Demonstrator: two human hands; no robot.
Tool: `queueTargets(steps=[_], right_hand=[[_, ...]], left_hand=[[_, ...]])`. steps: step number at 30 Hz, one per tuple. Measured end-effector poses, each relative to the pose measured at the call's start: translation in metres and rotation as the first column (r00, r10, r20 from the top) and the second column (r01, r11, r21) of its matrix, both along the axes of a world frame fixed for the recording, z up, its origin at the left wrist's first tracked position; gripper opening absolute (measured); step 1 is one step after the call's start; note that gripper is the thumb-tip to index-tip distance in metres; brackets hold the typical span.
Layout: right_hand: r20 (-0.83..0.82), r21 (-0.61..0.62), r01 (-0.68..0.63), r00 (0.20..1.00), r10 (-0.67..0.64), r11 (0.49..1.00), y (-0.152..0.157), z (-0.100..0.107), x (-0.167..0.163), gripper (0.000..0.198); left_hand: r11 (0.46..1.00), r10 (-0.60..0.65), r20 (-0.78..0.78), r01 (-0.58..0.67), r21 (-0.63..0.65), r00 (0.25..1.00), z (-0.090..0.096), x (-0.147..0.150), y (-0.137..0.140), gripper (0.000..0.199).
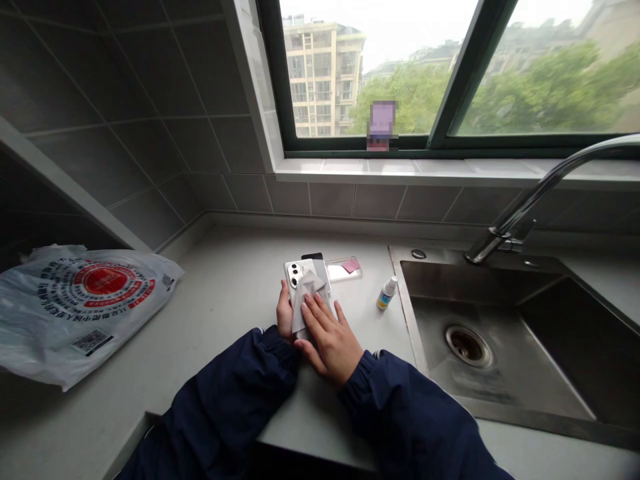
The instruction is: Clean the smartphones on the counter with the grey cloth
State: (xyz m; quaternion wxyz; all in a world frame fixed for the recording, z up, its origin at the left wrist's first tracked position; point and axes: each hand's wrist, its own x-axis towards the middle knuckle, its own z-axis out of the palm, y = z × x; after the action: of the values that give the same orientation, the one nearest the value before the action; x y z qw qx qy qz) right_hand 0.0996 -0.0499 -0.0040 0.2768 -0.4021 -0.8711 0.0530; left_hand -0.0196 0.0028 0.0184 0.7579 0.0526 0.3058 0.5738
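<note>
One left grip (285, 312) curled round a phone (294, 275), right hand (330, 337) flat on cloth (306, 300), bottle (387, 293) beside sink edge (406, 303), broad surface (230, 287) toward bag (100, 300)

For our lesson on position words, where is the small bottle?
In the head view, the small bottle stands on the counter right of centre, just left of the sink and beyond the right hand.

White rectangular phone (299, 274), dark camera lenses (293, 268). Light grey cloth (309, 291). Clear rectangular plastic case (336, 273), small pink patch (351, 265). White plastic spray bottle (387, 293), blue-and-yellow label (384, 300). Translucent white plastic bag (45, 340), red round print (105, 281), black lettering. Navy fabric sleeves (235, 397). Grey wall tiles (216, 143), pale grid lines.
</note>
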Motion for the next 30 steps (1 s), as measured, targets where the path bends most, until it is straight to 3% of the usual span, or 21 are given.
queueTargets(steps=[7,14,21,30], right_hand=[[-0.018,0.002,-0.037,0.999,0.037,0.999,-0.002,0.003,-0.001,0.057],[-0.020,-0.004,-0.067,0.998,0.067,0.998,-0.004,0.003,-0.002,0.056],[0.006,0.001,-0.005,1.000,0.005,1.000,-0.003,-0.001,-0.002,0.060],[0.006,0.022,0.104,0.995,-0.104,0.994,0.001,-0.004,0.001,0.063]], left_hand=[[0.996,-0.039,-0.066,0.044,0.080,0.997,-0.006,-0.011,0.004,0.084],[0.993,-0.003,-0.153,0.021,0.117,0.988,-0.011,-0.019,0.008,0.085],[0.997,-0.052,-0.056,0.055,0.055,0.997,-0.009,-0.009,0.005,0.085],[0.996,-0.085,0.086,0.084,0.020,0.993,-0.012,0.003,-0.001,0.068]])
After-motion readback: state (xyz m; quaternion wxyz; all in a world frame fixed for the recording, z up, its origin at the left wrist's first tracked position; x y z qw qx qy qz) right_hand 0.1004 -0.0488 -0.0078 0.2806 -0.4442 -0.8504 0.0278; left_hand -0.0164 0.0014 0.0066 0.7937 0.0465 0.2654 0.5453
